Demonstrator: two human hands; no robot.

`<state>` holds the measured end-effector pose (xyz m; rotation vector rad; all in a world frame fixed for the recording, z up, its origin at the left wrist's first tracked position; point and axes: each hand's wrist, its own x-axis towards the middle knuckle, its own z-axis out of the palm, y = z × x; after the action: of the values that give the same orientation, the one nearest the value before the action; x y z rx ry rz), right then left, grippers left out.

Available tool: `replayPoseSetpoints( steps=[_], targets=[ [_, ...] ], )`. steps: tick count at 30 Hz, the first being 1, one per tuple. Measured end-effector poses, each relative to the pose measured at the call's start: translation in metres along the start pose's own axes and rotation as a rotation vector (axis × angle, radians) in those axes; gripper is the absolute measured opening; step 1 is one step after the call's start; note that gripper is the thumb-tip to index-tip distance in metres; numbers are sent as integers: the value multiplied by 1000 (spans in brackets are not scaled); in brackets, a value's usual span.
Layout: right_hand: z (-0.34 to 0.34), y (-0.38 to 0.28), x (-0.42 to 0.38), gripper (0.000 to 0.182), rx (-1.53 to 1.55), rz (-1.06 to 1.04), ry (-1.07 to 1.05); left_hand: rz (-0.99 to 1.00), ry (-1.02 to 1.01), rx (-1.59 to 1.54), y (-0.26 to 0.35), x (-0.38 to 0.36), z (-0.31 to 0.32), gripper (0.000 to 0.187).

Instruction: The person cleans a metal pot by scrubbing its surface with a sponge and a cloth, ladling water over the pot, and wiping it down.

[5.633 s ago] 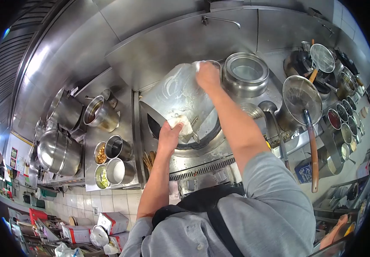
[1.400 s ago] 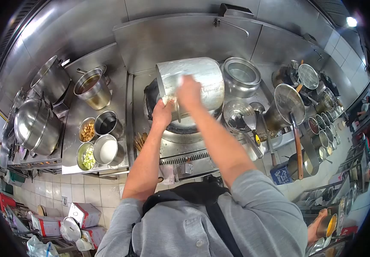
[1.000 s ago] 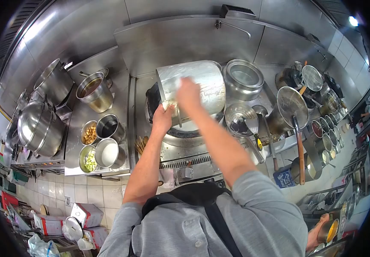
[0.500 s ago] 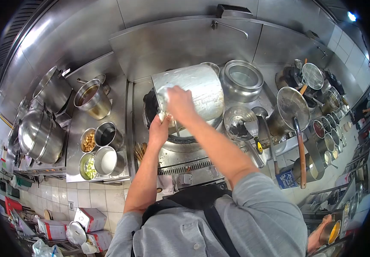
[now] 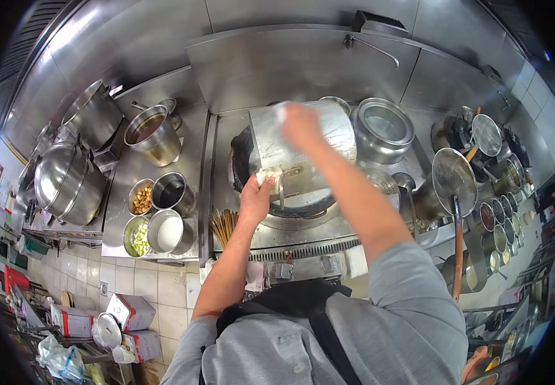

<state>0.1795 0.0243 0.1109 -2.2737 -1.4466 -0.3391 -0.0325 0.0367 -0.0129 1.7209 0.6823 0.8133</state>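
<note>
A large silvery metal cylinder (image 5: 329, 138), which looks like a stockpot on its side, rests over a black wok ring (image 5: 242, 163) on the stove. My left hand (image 5: 254, 200) is closed on a bunched white cloth (image 5: 269, 177) at its near left edge, beside a metal handle bracket (image 5: 295, 172). My right hand (image 5: 301, 127) is over the upper left of the cylinder, curled and blurred by motion. Something white shows at its fingers, too smeared to name. Whether that hand touches the metal cannot be told.
Left of the stove stand a tall pot of brown liquid (image 5: 146, 131) and several small containers, one with chopped green pieces (image 5: 137, 239). Bamboo sticks (image 5: 224, 226) lie near my left forearm. On the right are a lidless pot (image 5: 383, 131), a ladle (image 5: 406, 183) and a long-handled strainer (image 5: 454, 179).
My right hand has moved up over the cylinder, away from my left hand. My left hand keeps hold of the cloth at the near left edge. The view has shifted slightly.
</note>
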Motion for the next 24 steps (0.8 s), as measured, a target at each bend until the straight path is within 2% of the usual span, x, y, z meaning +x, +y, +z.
replayPoseSetpoints(
  steps=[2, 5, 6, 8, 10, 13, 14, 17, 19, 20, 23, 24],
  targets=[
    [-21, 66, 40, 33, -36, 251, -120, -2, 4, -2, 5, -1, 1, 30],
    [-3, 60, 50, 37, -56, 195, -10, -3, 38, -78, 12, 9, -1, 29],
    [17, 36, 42, 35, 10, 108, 50, -5, 59, -121, 14, 15, -1, 28],
    [17, -17, -7, 37, 117, -34, 104, -8, 64, -90, 23, 31, -10, 27],
    [25, -25, -52, 33, 187, -215, 210, -18, 54, -67, 22, 37, -20, 25],
    [13, -27, -83, 27, 208, -250, 106, -2, 34, -80, 21, 53, -26, 25],
    [13, -30, -74, 25, 164, -284, 182, -7, 16, -101, 19, 54, -26, 26],
    [32, -46, -4, 46, 115, -228, 169, -9, 41, -115, 19, 50, -24, 27],
    [29, -47, 0, 43, 117, -257, 154, -43, 13, -120, 22, 55, -26, 27],
    [27, -45, -1, 42, 116, -268, 144, -62, -5, -125, 22, 54, -27, 27],
    [8, -31, -71, 32, 85, -288, 61, 14, 28, -70, 4, 64, -27, 32],
    [7, -33, -62, 31, 84, -307, 104, 23, 52, -73, 4, 71, -27, 32]
  ],
)
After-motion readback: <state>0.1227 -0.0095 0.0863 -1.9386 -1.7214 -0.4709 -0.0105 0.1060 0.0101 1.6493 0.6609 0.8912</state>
